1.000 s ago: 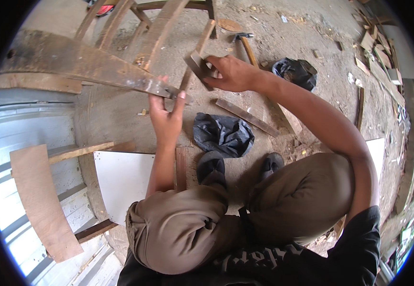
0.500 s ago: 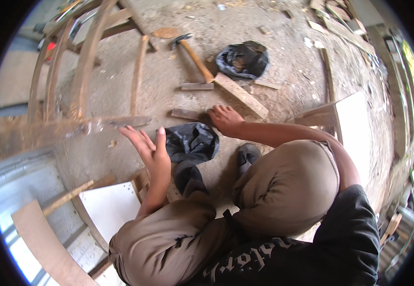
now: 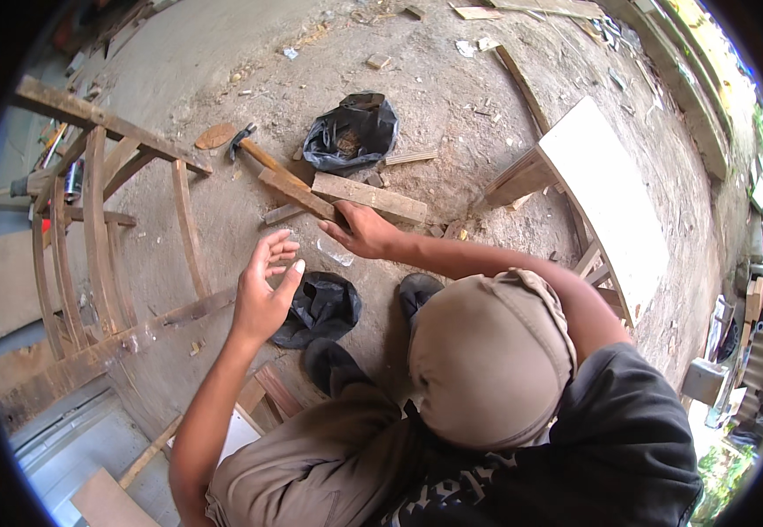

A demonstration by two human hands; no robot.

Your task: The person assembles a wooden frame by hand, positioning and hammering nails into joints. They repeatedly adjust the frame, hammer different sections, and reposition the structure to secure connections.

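Observation:
My right hand [image 3: 364,231] is closed on the end of a short wooden block [image 3: 296,192], which is tilted and pointing away to the left. The block covers part of a claw hammer's handle [image 3: 264,159] on the dirt floor. Just beyond my right hand lies a longer, paler wood plank [image 3: 369,197]. My left hand [image 3: 267,290] is held up in the air with curved fingers apart, and nothing is in it. Below it, by my feet, sits a black plastic bag [image 3: 318,309] with its mouth spread.
A second black bag [image 3: 351,132] with debris inside stands farther off. To the left is a wooden frame with slats [image 3: 96,224]. A white-topped wooden piece [image 3: 610,198] stands at the right. A flat brown oval [image 3: 215,135] lies near the hammer head.
My right hand has taken up the wooden block from the floor and raised it. My left hand has moved toward it, its fingers more curled. The head view has shifted.

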